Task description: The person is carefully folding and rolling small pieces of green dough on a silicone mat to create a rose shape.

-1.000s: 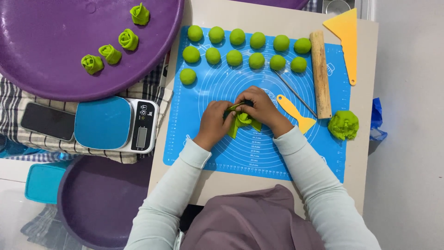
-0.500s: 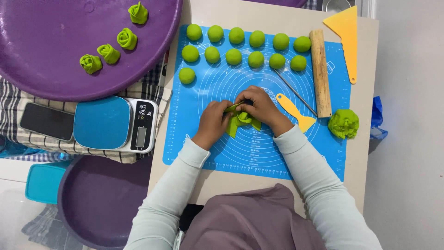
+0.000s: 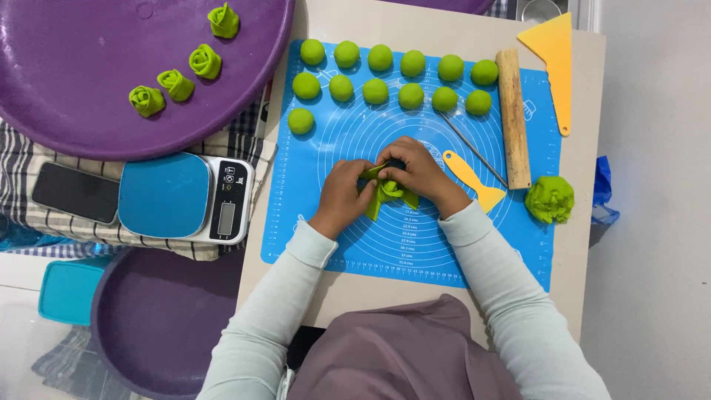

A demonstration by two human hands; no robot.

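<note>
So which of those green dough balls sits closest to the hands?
The lone dough ball at the bottom left of the group, the only one in a third row, nearest the left hand.

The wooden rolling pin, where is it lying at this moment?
In the head view, the wooden rolling pin lies lengthwise on the right part of the blue mat, between the green dough balls and the yellow scraper.

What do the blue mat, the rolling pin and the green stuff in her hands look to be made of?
Mat: likely silicone, thin, matte, lying flat. Rolling pin: seemingly bare wood, tan and grainy. Green piece held by left hand and right hand: soft dough, folded in pliable layers.
</note>
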